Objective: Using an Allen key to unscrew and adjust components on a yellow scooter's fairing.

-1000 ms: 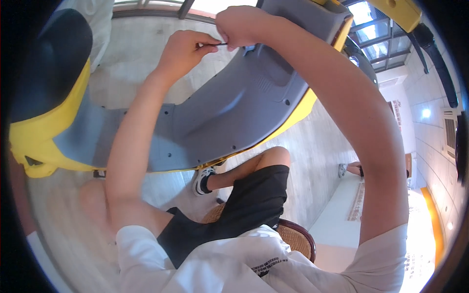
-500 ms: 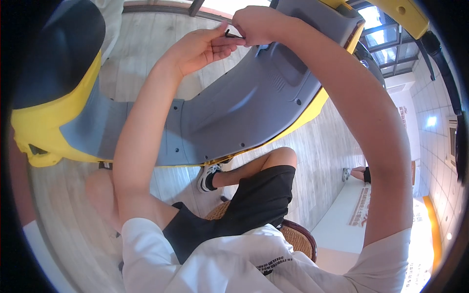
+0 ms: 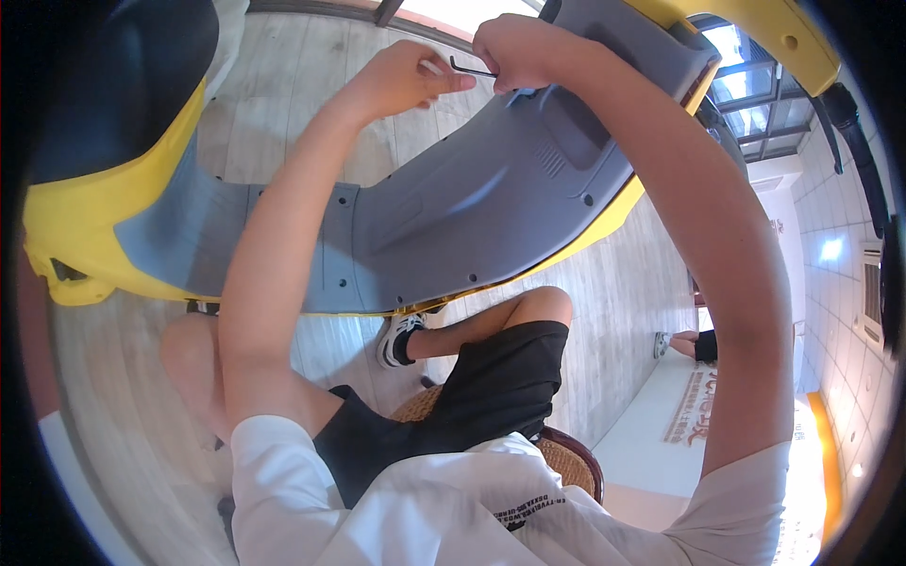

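Note:
A yellow and grey scooter stretches across in front of me, its grey inner panel and footboard facing me. At the panel's far edge, my right hand is closed around a thin black hex key. The bent short end of the key sticks out to the left. Just left of that end is my left hand, fingers loosely curled and apart, with nothing visible in them. My right hand hides the spot where the key's other end lies.
The scooter's black seat is at the far left; its handlebar grip and lever are at the upper right. A woven stool is under me. Wood-look flooring surrounds the scooter. Another person's leg shows at the right.
My left fingers have come off the hex key and curled, drawing slightly back. More of the key now shows from my right hand. The view has shifted a little.

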{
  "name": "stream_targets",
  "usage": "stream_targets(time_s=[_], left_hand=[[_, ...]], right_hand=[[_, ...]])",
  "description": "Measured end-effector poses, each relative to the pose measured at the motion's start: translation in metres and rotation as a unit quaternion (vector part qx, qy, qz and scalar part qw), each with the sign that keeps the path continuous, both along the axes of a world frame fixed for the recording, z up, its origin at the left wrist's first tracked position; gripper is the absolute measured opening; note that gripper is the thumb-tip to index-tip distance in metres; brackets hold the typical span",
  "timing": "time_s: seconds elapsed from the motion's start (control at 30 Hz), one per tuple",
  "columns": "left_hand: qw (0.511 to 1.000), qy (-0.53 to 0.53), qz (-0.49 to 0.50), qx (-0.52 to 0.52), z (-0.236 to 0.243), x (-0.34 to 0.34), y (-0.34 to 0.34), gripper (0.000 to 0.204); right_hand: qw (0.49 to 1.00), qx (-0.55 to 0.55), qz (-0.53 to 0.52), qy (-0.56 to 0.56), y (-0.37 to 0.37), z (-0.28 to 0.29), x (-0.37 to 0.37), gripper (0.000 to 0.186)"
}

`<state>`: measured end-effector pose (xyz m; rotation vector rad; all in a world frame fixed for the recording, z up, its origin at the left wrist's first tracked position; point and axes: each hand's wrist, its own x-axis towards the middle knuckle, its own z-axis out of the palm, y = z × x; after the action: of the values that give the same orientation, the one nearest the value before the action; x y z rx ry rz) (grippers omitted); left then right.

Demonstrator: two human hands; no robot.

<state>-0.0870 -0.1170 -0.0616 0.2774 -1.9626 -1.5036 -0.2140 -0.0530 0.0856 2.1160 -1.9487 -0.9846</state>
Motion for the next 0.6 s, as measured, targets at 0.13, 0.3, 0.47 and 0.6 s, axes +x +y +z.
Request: stream_targets(time_s=[0.13, 0.3, 0.47, 0.6], left_hand=[[0.948, 0.03, -0.132, 0.288, -0.003, 0.0, -0.006, 0.036], [0.969, 0.105, -0.136, 0.178, 0.002, 0.006, -0.006, 0.029], [0.998, 0.046, -0.052, 0.0, 0.0, 0.0, 0.007, 0.023], [0.998, 0.007, 0.048, -0.03, -0.006, -0.005, 0.003, 0.033]], right_hand=[[0.997, -0.021, 0.065, 0.028, 0.001, -0.007, -0.01, 0.028], [1.0, -0.004, -0.019, 0.004, 0.003, 0.005, 0.013, 0.028], [0.992, 0.008, -0.096, -0.079, 0.001, 0.009, 0.015, 0.024], [0.999, -0.004, -0.03, -0.019, -0.001, 0.004, 0.006, 0.021]])
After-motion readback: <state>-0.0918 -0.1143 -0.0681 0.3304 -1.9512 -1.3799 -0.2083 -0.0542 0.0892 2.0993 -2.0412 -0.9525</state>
